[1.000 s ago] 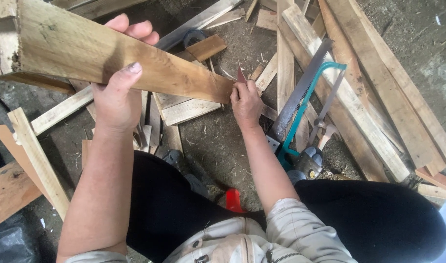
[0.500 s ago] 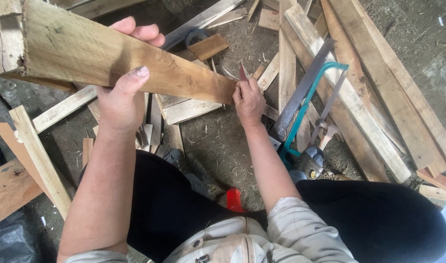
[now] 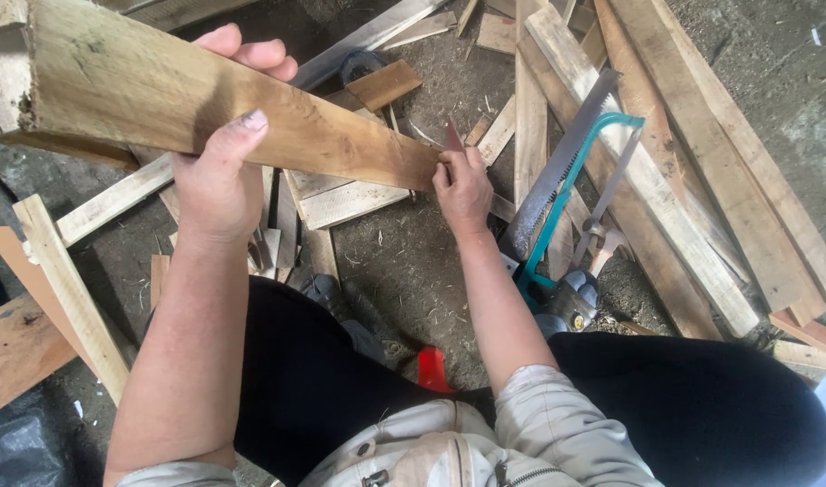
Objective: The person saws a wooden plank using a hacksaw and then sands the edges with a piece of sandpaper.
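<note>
left hand (image 3: 219, 180): fingers wrapped round a long wooden plank (image 3: 205, 99), thumb pressed on the near face, other fingertips showing over the far edge. firm closed grip about mid-length. plank held raised above the ground, slanting from upper left down to the right.

right hand (image 3: 462, 185): fingers bunched together at the plank's lower right end, pinching a small dark reddish pencil-like piece (image 3: 452, 137) whose tip sticks up just above the knuckles. fingertips touch the plank's end edge. cannot tell exactly what the piece is.

around: a hand saw (image 3: 557, 167) with a teal-framed hacksaw (image 3: 580, 194) lying on the dirt just right of the right hand. loose wood slats (image 3: 665, 162) piled beyond them. short offcuts (image 3: 350, 203) under the plank's lower end. small red object (image 3: 433, 370) near the knees.
</note>
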